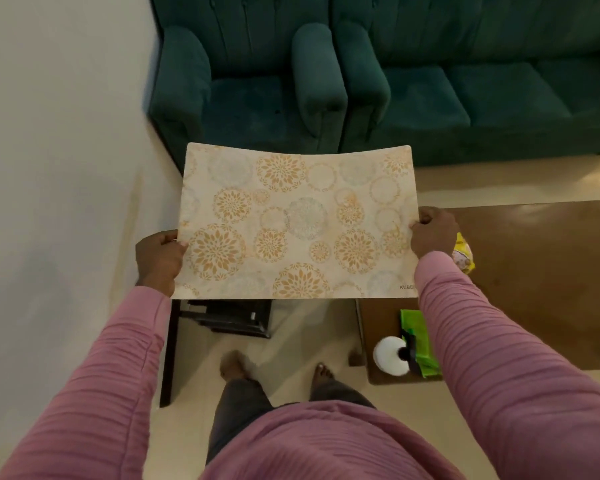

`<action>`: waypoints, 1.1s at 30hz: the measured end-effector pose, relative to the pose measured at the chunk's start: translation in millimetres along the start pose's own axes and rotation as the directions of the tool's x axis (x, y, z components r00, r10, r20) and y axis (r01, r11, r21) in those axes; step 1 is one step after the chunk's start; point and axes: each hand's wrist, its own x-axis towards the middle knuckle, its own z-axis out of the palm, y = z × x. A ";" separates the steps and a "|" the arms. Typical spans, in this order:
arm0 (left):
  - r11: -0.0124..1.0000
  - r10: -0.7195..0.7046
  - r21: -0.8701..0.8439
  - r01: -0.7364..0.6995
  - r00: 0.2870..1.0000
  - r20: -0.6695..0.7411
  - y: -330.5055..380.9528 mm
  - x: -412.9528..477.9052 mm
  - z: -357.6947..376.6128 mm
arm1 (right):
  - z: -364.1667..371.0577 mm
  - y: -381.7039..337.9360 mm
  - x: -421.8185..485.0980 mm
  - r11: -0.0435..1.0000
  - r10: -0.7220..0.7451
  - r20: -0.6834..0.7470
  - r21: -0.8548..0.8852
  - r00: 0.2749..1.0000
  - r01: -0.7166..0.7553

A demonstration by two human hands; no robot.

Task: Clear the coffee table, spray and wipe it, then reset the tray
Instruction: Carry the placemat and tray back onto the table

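Pink sleeves [94, 375] out, our left hand [160, 259] and right hand [433, 233] each pinch a side edge of the floral mat [295, 223], held up just left of the coffee table [541, 278], so let's keep it level setting it aside.

Plain off-white wall [56, 168] fills the left side. Floor [309, 327] pale cream, glossy, soft glare far right. Dark green plush armchair [250, 91] far centre against the wall, matching green sofa [499, 98] just beside it on the right. Brown wooden tabletop [551, 271] at right, faint sheen. Dark-framed stand [229, 320] near left, partly hidden. Light dim, warm.
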 end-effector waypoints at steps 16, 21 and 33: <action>0.999 0.044 -0.017 -0.044 0.999 -0.021 -45.3 -191.5 46.9 | -152.4 136.0 -23.4 0.999 0.004 0.021 0.037 1.000 -0.005; 0.999 0.040 -0.020 -0.040 0.999 0.004 -49.8 -257.7 71.3 | -215.5 180.4 -26.5 1.000 -0.009 0.027 0.028 1.000 0.008; 0.999 0.003 -0.041 0.000 0.997 0.076 -49.7 -400.6 231.9 | -365.5 318.1 63.7 0.998 -0.037 0.025 0.045 0.999 0.036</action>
